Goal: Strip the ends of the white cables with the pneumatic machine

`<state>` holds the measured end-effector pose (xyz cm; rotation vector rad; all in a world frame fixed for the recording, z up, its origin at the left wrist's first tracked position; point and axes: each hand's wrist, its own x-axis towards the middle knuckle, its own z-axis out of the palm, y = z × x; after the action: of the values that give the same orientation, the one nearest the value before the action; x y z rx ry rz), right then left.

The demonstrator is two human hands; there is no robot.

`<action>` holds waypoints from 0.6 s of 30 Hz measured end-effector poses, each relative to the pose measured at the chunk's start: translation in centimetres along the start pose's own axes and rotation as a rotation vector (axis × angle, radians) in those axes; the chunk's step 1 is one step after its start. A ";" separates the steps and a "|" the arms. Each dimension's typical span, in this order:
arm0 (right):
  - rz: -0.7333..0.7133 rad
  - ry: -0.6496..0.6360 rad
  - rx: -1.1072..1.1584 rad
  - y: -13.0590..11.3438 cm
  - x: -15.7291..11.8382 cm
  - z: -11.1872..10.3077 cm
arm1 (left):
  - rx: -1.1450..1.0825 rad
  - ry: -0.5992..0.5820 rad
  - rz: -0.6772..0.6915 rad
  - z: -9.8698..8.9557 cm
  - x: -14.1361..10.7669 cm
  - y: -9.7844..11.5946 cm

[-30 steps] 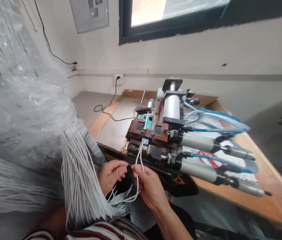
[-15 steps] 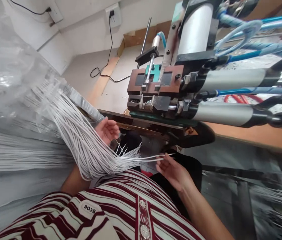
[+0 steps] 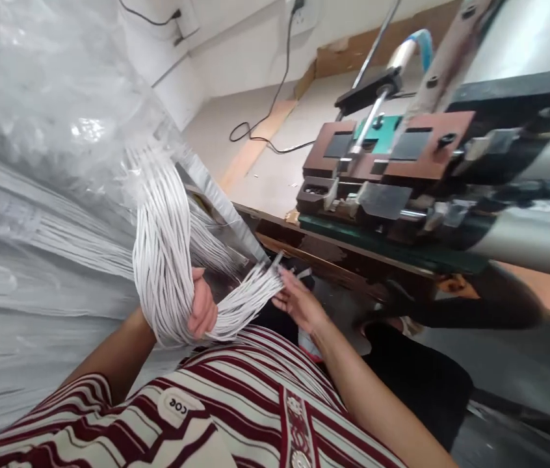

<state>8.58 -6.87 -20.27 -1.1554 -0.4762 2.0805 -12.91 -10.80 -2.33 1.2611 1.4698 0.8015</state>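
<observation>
A thick bundle of thin white wires [image 3: 165,260] hangs from the plastic wrapping at the left and bends across my lap. My left hand [image 3: 203,304] is closed around the middle of the bundle, its fingers folded over the wires. At the bundle's loose ends is my right hand [image 3: 299,300], fingers bent against the wire tips; the ends there are slightly blurred. More white wires [image 3: 211,244] lie behind the bundle, beside the edge of the plastic.
Clear plastic sheeting [image 3: 75,91] covers the left side, over more wires [image 3: 75,240]. A machine with brown clamp plates [image 3: 324,146] and metal cylinders [image 3: 538,244] stands on the bench to the right. A black cord [image 3: 279,97] runs down from a wall socket [image 3: 304,16].
My left hand has gone from open behind the wires to closed around them. My right hand has moved left from a few pulled-out wires to the bundle's ends. The view has shifted left.
</observation>
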 end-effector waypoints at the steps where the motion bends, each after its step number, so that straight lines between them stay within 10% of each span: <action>1: -0.042 0.013 -0.068 -0.7 1.1 0.3 | -0.028 -0.057 -0.045 -0.3 -0.6 0.3; 9: -0.234 -0.057 -0.611 -1.7 3.0 3.5 | -0.480 -0.287 -0.323 -4.5 -2.5 0.0; 15: -0.388 -0.709 -1.203 2.7 -1.2 9.7 | -0.659 0.074 -0.311 -4.8 -3.3 -2.3; 18: -0.332 -0.700 -1.541 4.0 0.7 9.9 | -0.664 0.086 -0.178 -3.5 -2.5 -3.5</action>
<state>-1.56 -8.97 -17.81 -0.8024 -2.6558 1.5345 -17.39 -13.61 -3.88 0.5940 1.2076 1.1112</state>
